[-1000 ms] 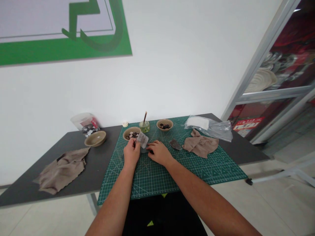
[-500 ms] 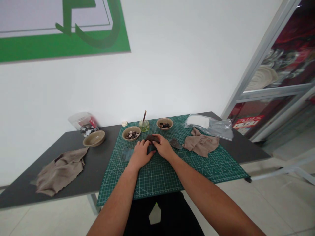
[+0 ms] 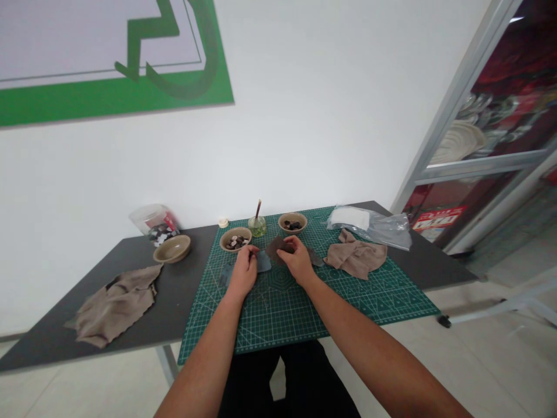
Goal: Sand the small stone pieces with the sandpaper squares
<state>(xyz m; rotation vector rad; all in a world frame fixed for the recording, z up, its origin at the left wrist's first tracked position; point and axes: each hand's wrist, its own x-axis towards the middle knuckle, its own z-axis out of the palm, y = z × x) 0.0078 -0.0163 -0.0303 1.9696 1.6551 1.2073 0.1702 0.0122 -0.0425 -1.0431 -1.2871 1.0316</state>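
My left hand (image 3: 244,271) is closed, its fingers pinching a thin blue-grey sheet (image 3: 263,262) by its left edge. To the right, my right hand (image 3: 299,259) grips a dark brown flat piece (image 3: 274,248) between thumb and fingers. The brown piece tilts up beside the blue-grey sheet; whether they touch, I cannot tell. A second bluish sheet (image 3: 225,274) lies on the green cutting mat (image 3: 278,325), left of my left hand. Behind my right hand a dark grey piece (image 3: 315,257) rests on the mat, partly hidden.
Behind my hands stand a bowl of dark and pale chunks (image 3: 235,239), a glass jar with a brush-like stick (image 3: 257,226) and another bowl (image 3: 292,223). Brown cloths (image 3: 357,255) and a plastic bag (image 3: 383,227) lie right. Leftward are an empty bowl (image 3: 172,249) and a cloth (image 3: 115,305).
My hands have moved apart from being together around the dark piece. The brown piece is now in my right hand, and the blue-grey sheet shows at my left. The view has shifted slightly.
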